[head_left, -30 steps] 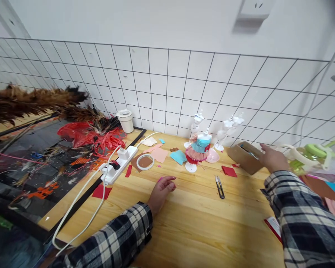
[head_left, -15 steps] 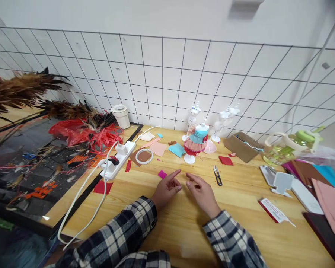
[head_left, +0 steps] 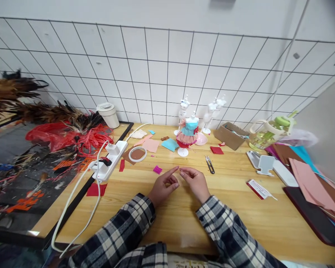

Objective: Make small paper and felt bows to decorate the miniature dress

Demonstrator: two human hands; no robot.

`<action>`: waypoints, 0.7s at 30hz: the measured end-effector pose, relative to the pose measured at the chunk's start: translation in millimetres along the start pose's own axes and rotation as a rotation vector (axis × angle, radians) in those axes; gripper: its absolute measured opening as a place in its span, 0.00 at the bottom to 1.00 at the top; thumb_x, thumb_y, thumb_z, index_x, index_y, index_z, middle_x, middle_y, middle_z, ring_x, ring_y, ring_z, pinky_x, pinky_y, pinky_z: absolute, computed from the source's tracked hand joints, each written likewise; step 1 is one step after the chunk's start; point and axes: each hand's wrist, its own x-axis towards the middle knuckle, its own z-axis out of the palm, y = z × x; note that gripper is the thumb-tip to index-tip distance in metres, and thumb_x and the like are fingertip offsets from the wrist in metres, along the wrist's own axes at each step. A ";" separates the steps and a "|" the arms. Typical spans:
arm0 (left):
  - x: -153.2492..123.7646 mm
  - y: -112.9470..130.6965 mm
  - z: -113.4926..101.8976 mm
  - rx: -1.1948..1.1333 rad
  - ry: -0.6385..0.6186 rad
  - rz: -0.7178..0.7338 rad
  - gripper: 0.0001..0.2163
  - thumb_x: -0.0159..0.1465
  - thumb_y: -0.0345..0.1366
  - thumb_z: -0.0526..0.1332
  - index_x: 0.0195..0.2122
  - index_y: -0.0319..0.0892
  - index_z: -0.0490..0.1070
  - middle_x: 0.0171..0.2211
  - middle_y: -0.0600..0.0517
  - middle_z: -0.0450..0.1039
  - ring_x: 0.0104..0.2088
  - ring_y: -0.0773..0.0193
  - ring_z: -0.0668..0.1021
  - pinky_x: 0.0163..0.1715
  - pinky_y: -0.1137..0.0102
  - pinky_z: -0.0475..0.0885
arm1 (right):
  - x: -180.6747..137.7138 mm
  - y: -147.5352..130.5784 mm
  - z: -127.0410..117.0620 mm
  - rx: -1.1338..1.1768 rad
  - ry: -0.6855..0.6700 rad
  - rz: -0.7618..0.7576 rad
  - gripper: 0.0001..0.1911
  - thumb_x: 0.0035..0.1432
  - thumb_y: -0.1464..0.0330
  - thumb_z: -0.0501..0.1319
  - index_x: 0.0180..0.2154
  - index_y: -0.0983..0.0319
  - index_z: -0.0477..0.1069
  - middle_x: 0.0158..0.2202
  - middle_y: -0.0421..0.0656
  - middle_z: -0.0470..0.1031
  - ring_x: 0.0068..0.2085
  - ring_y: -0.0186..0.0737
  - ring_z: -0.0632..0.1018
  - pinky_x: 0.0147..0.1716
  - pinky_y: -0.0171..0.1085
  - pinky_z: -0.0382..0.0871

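Observation:
Over the front middle of the wooden table, my left hand (head_left: 163, 187) has its index finger stretched out and thumb apart, with the other fingers curled loosely. Its index fingertip almost meets my right hand (head_left: 195, 183), whose thumb and index finger are pinched together. Anything between those fingertips is too small to make out. Just left of my left hand lies a magenta scrap of cloth (head_left: 157, 169). Beyond both hands stands a small white dress form (head_left: 183, 152) wearing a doll dress (head_left: 190, 129) in turquoise, pink and red. Thread snips (head_left: 209, 165) lie to the right.
A white power strip (head_left: 109, 163) with cables and a roll of tape (head_left: 137, 154) are on the left. Feathers and red plastic (head_left: 48, 134) cover the dark board. A cardboard box (head_left: 231, 134), a jug (head_left: 270, 132) and a phone stand (head_left: 265, 165) stand right.
My right thumb and index finger have come together in a pinch, and the hands' fingertips are nearer each other. The camera view has turned to the right.

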 end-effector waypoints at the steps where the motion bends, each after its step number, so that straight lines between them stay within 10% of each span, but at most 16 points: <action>1: 0.1 0.1 -0.7 -0.011 -0.001 -0.008 0.30 0.59 0.40 0.64 0.63 0.43 0.61 0.30 0.52 0.71 0.32 0.65 0.72 0.37 0.68 0.69 | -0.6 -0.6 -1.0 -0.006 0.010 0.003 0.18 0.44 0.58 0.70 0.35 0.63 0.79 0.37 0.48 0.82 0.39 0.46 0.80 0.44 0.45 0.73; 21: 10.2 12.0 -0.6 -0.032 0.363 -0.084 0.07 0.54 0.41 0.68 0.31 0.43 0.81 0.32 0.49 0.81 0.36 0.58 0.78 0.41 0.65 0.72 | -7.0 18.1 4.8 -0.217 -0.180 -0.100 0.09 0.54 0.62 0.60 0.30 0.60 0.73 0.23 0.38 0.70 0.23 0.33 0.68 0.20 0.32 0.62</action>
